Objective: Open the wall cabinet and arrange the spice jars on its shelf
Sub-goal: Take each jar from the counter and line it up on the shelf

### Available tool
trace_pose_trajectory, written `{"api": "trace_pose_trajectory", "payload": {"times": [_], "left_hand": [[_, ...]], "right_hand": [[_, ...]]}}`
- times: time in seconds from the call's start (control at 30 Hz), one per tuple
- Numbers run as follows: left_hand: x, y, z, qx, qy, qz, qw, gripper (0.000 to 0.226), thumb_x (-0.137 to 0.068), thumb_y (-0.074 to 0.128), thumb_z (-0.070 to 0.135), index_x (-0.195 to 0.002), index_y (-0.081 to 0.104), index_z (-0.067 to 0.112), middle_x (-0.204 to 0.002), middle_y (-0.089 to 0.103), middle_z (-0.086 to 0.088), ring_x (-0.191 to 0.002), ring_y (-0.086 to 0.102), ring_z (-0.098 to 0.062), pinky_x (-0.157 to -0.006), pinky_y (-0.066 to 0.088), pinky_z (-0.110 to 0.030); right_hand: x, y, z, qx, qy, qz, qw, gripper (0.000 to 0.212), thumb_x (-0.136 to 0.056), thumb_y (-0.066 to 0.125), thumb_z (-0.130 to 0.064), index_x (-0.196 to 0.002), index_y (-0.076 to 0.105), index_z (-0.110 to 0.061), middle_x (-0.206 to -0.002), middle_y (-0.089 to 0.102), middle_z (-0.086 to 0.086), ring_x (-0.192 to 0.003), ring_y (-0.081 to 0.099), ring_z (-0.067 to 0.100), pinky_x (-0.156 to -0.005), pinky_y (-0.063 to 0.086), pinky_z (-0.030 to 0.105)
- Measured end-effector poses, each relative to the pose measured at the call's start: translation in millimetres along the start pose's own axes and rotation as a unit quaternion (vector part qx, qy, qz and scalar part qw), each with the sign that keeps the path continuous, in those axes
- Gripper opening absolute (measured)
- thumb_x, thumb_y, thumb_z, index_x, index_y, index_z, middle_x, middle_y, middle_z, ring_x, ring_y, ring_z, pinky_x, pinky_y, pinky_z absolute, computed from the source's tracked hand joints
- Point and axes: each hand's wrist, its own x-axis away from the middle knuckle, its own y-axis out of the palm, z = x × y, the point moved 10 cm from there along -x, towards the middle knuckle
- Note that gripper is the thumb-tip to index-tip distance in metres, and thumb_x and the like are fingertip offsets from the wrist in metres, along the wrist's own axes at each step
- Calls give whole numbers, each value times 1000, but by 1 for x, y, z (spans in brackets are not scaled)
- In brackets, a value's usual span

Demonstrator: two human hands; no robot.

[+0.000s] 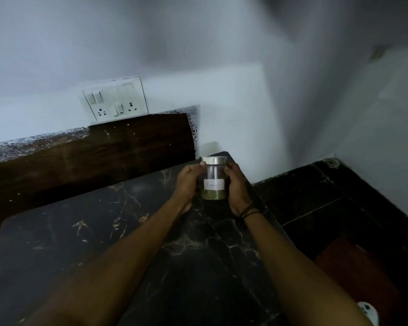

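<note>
- Your left hand (188,182) and right hand (236,184) both curl round the spice jar (214,178), one on each side.
- You hold the jar upright above the far end of the dark marble desk (104,231).
- A switch panel (115,98) sits on the wall behind.

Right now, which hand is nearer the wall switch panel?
Left. The left hand grips the spice jar on the side toward the switch panel; the right hand grips the jar's far side.
</note>
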Motion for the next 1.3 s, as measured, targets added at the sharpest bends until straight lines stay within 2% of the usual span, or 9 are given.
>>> {"api": "trace_pose_trajectory", "payload": {"times": [0.2,0.33,0.4,0.57,0.67,0.77,0.9,1.07,1.3], "left_hand": [[6,3,57,23,55,10,998,39,-85,67,43,-105,67,10,-99,73,-12,-85,69,-23,-67,57,-34],[11,9,125,9,115,14,993,32,-88,67,44,-101,67,14,-88,74,1,-73,71,-12,-54,53,-24],[14,11,165,3,146,19,989,38,-88,67,45,-105,66,11,-91,75,0,-72,72,-10,-52,53,-20],[34,22,272,2,233,19,972,37,-90,64,48,-105,62,14,-102,74,-2,-87,70,-19,-67,57,-31],[49,30,331,-14,287,7,958,17,-95,61,37,-99,61,20,-103,72,0,-89,71,-18,-63,58,-25],[64,40,381,-35,334,-18,942,14,-94,61,23,-107,63,17,-110,70,-5,-99,68,-24,-78,59,-34],[81,53,434,-61,383,-32,921,27,-92,64,17,-119,61,16,-118,70,-5,-108,67,-22,-90,56,-40],[96,70,483,-60,444,-24,894,25,-93,65,19,-118,62,20,-115,69,0,-105,66,-15,-83,58,-28],[92,89,526,-63,460,35,885,35,-93,64,18,-127,60,13,-122,66,-7,-112,63,-22,-98,55,-43]], "right_hand": [[-4,15,-51,-7,-25,-33,999,36,-97,42,-16,-129,58,-18,-122,67,9,-108,65,27,-88,56,43],[-10,31,-115,-16,-70,-41,997,37,-97,43,-6,-128,60,-16,-115,70,4,-94,68,13,-81,57,32],[-15,40,-149,-17,-92,-38,995,35,-96,46,-7,-127,59,-16,-114,69,5,-95,66,16,-83,56,37],[-18,63,-250,-35,-180,-34,982,21,-96,53,-14,-116,49,-17,-101,63,-1,-84,61,9,-70,52,28],[-16,73,-307,-41,-234,-30,971,10,-97,54,-17,-105,47,-17,-95,61,-4,-80,59,8,-68,50,29],[-14,82,-351,-56,-270,-36,961,7,-98,52,-18,-104,49,-15,-101,61,3,-83,57,13,-70,50,33],[-16,88,-403,-51,-313,-21,948,13,-100,49,-20,-111,50,-14,-100,60,1,-85,57,14,-69,49,30],[-18,94,-455,-27,-353,-13,935,10,-100,47,-17,-108,53,-19,-100,63,0,-86,61,11,-67,51,22],[-25,88,-506,9,-375,2,927,36,-91,44,2,-119,60,-16,-109,65,2,-94,62,17,-74,53,26]]}}
